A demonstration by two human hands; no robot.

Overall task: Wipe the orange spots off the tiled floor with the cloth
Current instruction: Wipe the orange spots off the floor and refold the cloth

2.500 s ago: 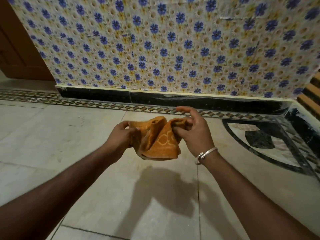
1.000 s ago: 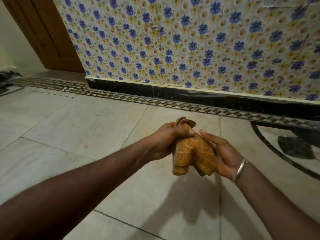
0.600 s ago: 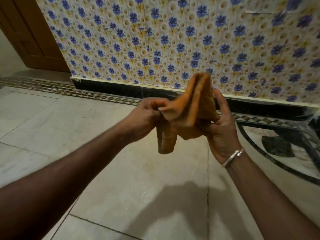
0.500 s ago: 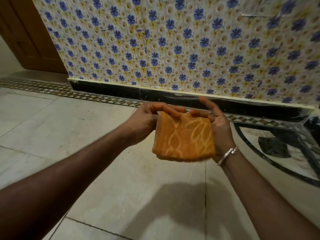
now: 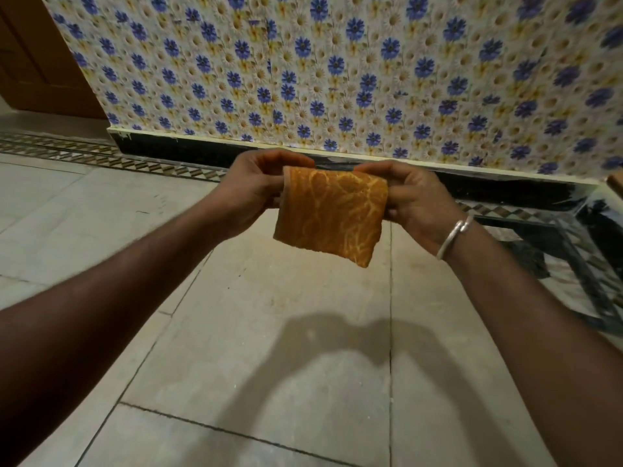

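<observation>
An orange cloth (image 5: pixel 332 214) with a pale yellow pattern is folded into a thick square and held up in the air above the floor. My left hand (image 5: pixel 251 190) pinches its upper left corner. My right hand (image 5: pixel 413 197), with a silver bangle on the wrist, grips its right edge. Below lies the pale tiled floor (image 5: pixel 286 348), with faint yellowish smudges (image 5: pixel 286 298) under the cloth and the shadow of my hands across it.
A wall with blue flower tiles (image 5: pixel 337 69) rises close ahead above a black skirting (image 5: pixel 209 153). A patterned border strip (image 5: pixel 101 160) runs along the floor. A dark inlaid floor design (image 5: pixel 573 251) lies at the right, a wooden door (image 5: pixel 37 62) at the far left.
The crumpled cloth has been folded into a neat flat square. Both hands moved from bunching it to holding it by its upper corners, and the view shifted slightly.
</observation>
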